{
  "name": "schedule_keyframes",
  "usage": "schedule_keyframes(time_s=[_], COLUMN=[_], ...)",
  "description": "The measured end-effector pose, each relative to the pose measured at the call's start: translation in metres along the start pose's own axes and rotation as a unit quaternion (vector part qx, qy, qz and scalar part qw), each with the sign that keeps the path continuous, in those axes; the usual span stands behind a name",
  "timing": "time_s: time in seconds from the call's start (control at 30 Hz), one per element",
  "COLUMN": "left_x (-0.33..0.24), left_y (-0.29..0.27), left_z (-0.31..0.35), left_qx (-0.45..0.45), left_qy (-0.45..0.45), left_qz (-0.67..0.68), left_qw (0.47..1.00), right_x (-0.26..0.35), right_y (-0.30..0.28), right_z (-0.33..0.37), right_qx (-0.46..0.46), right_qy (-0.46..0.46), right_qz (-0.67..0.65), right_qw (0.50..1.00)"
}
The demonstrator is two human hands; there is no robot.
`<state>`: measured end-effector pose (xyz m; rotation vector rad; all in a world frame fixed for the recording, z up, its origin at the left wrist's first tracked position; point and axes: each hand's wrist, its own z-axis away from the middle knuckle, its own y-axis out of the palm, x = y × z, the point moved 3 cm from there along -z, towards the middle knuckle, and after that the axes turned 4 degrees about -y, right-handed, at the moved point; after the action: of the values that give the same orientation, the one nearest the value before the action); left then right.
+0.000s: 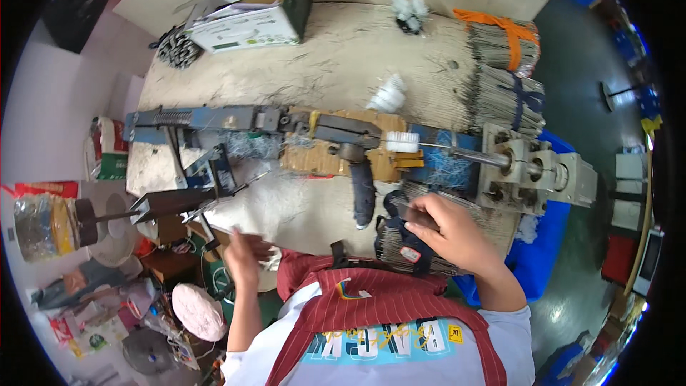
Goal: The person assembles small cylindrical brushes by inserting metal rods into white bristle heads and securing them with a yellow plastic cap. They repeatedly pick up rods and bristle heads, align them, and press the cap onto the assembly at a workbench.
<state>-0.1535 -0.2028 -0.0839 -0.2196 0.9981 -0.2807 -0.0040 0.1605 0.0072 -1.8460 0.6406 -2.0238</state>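
Note:
A white bristle brush (pixel 401 141) sits on the long blue bench machine (pixel 243 119), in line with a metal spindle (pixel 480 156) on its right. Below it, a dark wrapped handle (pixel 362 193) points toward me. My right hand (pixel 451 232) is closed, thumb and fingers pinching over a bundle of thin wires (pixel 411 246) tied with dark cloth; a dark grey piece shows between the fingers, too unclear to name. Near the table's front left edge, my left hand (pixel 248 251) has its fingers apart, slightly blurred, beside a thin metal lever (pixel 206 229). Nothing shows in it.
Wire bundles tied with orange cloth (pixel 511 39) and dark cloth (pixel 525 96) lie at the far right. Another white brush (pixel 389 93) lies behind the machine. A cardboard box (pixel 250 25) stands at the back left. A blue bin (pixel 536 264) is right of the table; a pink round cushion (pixel 199 312) is lower left.

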Motion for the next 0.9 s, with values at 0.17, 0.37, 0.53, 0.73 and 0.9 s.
schedule_keyframes(time_s=[0.17, 0.37, 0.53, 0.73, 0.9], left_x=[0.018, 0.007, -0.009, -0.090, -0.156], left_y=[-0.111, -0.072, -0.037, 0.071, 0.143], left_z=[-0.023, -0.011, 0.024, 0.068, 0.103], left_qx=[-0.303, -0.227, -0.146, 0.084, 0.072], left_qy=[0.138, 0.182, 0.061, 0.360, 0.788], left_qz=[0.123, 0.065, 0.104, -0.172, -0.243], left_qw=[0.935, 0.955, 0.982, 0.913, 0.561], right_x=[-0.007, -0.015, -0.003, 0.063, 0.065], right_y=[0.026, 0.067, 0.069, 0.004, -0.032], right_z=[-0.019, -0.056, -0.043, -0.025, -0.055], right_qx=[-0.025, 0.012, -0.058, -0.033, -0.117], right_qy=[-0.034, 0.075, 0.082, -0.022, -0.151], right_qz=[0.025, -0.082, 0.012, -0.104, 0.313], right_qw=[0.999, 0.994, 0.995, 0.994, 0.930])
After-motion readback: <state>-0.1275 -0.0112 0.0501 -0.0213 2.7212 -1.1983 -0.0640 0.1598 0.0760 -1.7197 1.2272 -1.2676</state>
